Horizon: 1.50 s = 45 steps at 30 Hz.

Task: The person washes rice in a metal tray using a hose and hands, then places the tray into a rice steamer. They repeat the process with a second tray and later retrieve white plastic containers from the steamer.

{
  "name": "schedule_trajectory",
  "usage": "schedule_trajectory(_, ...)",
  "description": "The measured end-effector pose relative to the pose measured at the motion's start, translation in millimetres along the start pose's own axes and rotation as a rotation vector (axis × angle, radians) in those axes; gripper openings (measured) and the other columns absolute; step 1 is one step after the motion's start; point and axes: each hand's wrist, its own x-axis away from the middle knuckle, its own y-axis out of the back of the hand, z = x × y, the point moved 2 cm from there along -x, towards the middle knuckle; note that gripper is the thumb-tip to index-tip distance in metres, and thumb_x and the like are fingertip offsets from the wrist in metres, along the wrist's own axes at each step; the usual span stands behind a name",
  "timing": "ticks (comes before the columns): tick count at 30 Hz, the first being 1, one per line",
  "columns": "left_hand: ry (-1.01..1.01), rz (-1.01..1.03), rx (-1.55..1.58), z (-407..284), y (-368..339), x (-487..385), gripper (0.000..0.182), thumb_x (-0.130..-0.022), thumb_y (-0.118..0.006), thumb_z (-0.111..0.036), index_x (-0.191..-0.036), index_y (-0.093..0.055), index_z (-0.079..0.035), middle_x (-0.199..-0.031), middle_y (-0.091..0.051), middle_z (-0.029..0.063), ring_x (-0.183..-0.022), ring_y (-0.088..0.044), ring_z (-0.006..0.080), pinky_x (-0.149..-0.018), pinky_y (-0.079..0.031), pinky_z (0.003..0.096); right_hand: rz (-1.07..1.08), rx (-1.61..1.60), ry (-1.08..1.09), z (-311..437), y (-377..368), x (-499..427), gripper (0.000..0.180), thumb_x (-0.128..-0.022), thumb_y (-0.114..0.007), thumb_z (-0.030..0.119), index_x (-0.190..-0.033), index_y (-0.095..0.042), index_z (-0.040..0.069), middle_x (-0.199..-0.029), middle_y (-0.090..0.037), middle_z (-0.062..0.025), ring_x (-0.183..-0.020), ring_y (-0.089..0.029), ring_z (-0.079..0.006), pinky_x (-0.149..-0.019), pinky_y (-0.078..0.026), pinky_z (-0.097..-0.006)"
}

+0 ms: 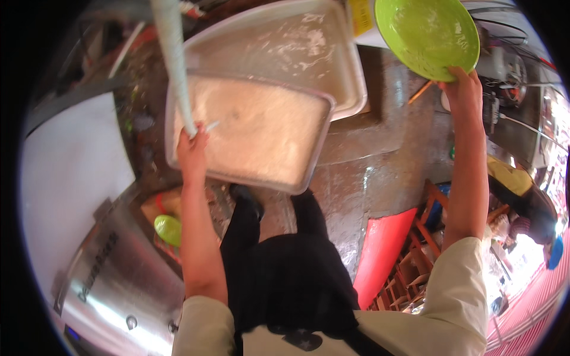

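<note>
My left hand (192, 149) grips the lower end of a long pale tube (171, 58); whether it is a pipe or a hose I cannot tell. A small whitish tip (213, 126) sticks out beside my fingers. Below that hand is a rectangular tub (331, 107) filled with a smooth beige mass, possibly grain under cloudy water. Behind it, partly covered by it, lies a larger pale tub (361, 84) with whitish residue inside. Off to the upper right, my right hand (463, 86) holds a lime-green plastic basin (427, 35) by its rim, apart from both tubs.
A stainless steel cabinet (129, 276) bearing writing stands at the lower left, with a white panel (75, 164) beyond it. Near my left forearm is a small green bowl (168, 229). Wet floor (343, 187), a red panel (385, 253) and a stooping person (530, 196) are to the right.
</note>
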Motion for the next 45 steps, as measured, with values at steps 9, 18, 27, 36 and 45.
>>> schedule_trajectory(9,0.015,0.051,0.015,-18.2,-7.3,-0.4,0.021,-0.098,-0.066,-0.023,-0.112,-0.064,-0.007,-0.100,-0.066,0.0009,-0.084,-0.063,0.0105,-0.077,-0.050,0.0260,0.160,-0.188,-0.615,-84.9,-179.2,162.4,0.042,-0.092,-0.052,-0.001,-0.134,-0.051,-0.003,-0.108,-0.068,-0.0196,-0.078,-0.073,-0.0293,-0.051,-0.062,-0.0315)
schedule_trajectory(18,-0.011,0.082,0.008,-11.7,-1.2,-1.1,0.023,-0.099,-0.064,-0.021,-0.115,-0.063,-0.005,-0.108,-0.066,0.0047,-0.088,-0.065,0.0133,-0.080,-0.051,0.0273,0.106,0.670,0.407,-62.2,-285.5,241.1,0.075,-0.075,-0.062,-0.001,-0.147,-0.044,0.008,-0.130,-0.058,-0.0276,-0.078,-0.070,-0.0337,-0.061,-0.057,-0.0395)
schedule_trajectory(27,0.003,0.108,0.092,-15.0,-14.9,8.4,0.024,-0.102,-0.061,-0.023,-0.118,-0.062,-0.005,-0.115,-0.067,0.0049,-0.088,-0.064,0.0112,-0.078,-0.051,0.0247,-0.646,-0.449,-0.615,-179.0,-117.2,233.7,0.043,-0.091,-0.056,-0.003,-0.133,-0.047,0.007,-0.123,-0.058,-0.0152,-0.098,-0.066,-0.0274,-0.071,-0.063,-0.0376)
schedule_trajectory(36,-0.137,0.138,0.177,-4.8,-79.2,23.0,0.024,-0.102,-0.058,-0.019,-0.119,-0.062,-0.002,-0.113,-0.067,0.0077,-0.087,-0.066,0.0126,-0.079,-0.053,0.0256,-0.570,-1.003,-0.887,-383.4,-91.3,237.9,0.035,-0.103,-0.051,0.015,-0.132,-0.044,-0.003,-0.127,-0.054,-0.0253,-0.105,-0.062,-0.0410,-0.084,-0.060,-0.0461)
schedule_trajectory(45,-0.073,0.153,0.211,-10.9,-94.3,40.8,0.018,-0.100,-0.063,-0.014,-0.114,-0.062,-0.003,-0.104,-0.066,0.0027,-0.090,-0.062,0.0092,-0.081,-0.050,0.0250,-0.132,0.021,-0.575,-243.2,-159.9,241.6,0.031,-0.101,-0.055,0.017,-0.124,-0.059,-0.004,-0.119,-0.066,-0.0161,-0.102,-0.065,-0.0287,-0.085,-0.057,-0.0367)
